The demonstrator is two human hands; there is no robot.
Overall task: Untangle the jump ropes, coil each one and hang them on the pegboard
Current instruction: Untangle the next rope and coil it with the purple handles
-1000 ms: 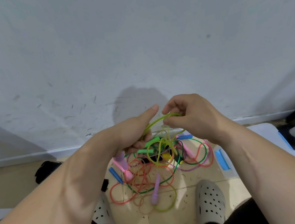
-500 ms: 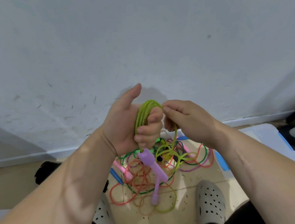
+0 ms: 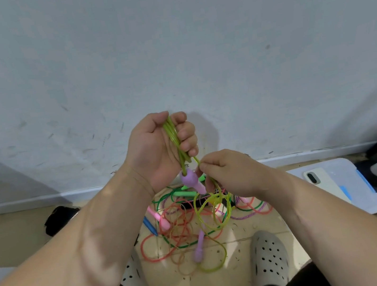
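My left hand (image 3: pixel 158 148) is raised in front of the wall and grips several loops of the yellow-green jump rope (image 3: pixel 173 135). One purple handle (image 3: pixel 192 181) of that rope hangs just below the fist. My right hand (image 3: pixel 227 173) pinches the same rope right beside the handle. The rest of the yellow-green rope (image 3: pixel 215 209) trails down to the floor, ending at a second purple handle (image 3: pixel 198 247). Beneath lies a tangle of ropes (image 3: pixel 183 223): orange, green and purple cords with pink, blue and green handles. No pegboard is in view.
A grey scuffed wall (image 3: pixel 166 46) fills the upper view. A white lidded bin (image 3: pixel 354 187) with a phone (image 3: pixel 323 182) on it stands at the right. My two perforated clogs (image 3: pixel 270 256) stand on the tiled floor. A black object (image 3: pixel 58 218) lies at the left.
My left hand has risen and turned, lifting the gathered loops and the purple handle. My right hand has dropped from the top of the loops to pinch the rope beside the handle.
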